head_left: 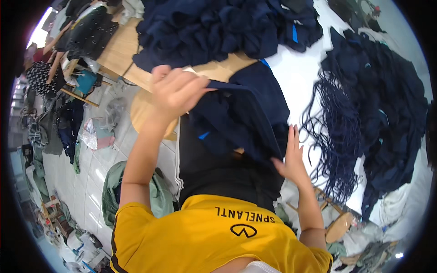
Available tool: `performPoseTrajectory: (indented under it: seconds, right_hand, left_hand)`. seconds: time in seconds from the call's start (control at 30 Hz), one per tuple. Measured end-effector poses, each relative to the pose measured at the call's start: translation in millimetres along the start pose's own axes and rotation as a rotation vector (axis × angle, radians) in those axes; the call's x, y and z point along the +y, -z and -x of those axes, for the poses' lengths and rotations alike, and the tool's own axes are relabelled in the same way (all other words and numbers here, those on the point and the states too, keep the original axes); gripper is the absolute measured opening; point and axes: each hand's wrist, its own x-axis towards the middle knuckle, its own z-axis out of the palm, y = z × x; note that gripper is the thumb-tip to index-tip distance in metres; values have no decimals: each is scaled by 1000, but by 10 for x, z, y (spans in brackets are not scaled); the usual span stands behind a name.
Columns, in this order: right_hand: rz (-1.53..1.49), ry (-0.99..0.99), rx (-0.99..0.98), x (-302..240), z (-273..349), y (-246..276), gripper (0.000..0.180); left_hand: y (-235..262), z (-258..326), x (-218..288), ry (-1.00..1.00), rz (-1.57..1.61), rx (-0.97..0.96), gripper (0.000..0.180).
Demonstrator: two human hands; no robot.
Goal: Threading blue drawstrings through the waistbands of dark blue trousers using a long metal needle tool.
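A dark navy garment (261,98) hangs over the table edge and down across my lap; its exact kind does not show. My left hand (177,90) is closed in a pinch on one edge of it, lifting that edge into a taut band. Small bright blue patches show on the cloth. At the garment's right side is my right hand (293,157), its fingers stretched and the thumb apart. The thumb lies at the cloth's edge; whether it presses there I cannot tell.
A large heap of navy garments (214,32) covers the far part of the wooden table (119,52). On the white surface (298,86) to the right lie tangled navy cords (334,136) beside another navy pile (387,104). A round wooden stool (144,113) stands left of my legs.
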Motion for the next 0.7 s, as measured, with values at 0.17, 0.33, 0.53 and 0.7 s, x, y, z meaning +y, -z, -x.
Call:
performPoseTrajectory:
  seconds: [0.17, 0.33, 0.53, 0.7]
  right_hand:
    - [0, 642, 649, -692, -249, 629, 103]
    - [-251, 394, 550, -718, -319, 1047, 16]
    - [-339, 132, 433, -333, -103, 1077, 23]
    - [-260, 297, 455, -347, -120, 1067, 23]
  left_hand:
    - [-420, -460, 545, -284, 240, 199, 12]
    - [-612, -418, 1072, 138, 426, 109, 31]
    - [-653, 392, 1238, 484, 1081, -409, 26]
    - [-461, 413, 1189, 495, 1398, -715, 48]
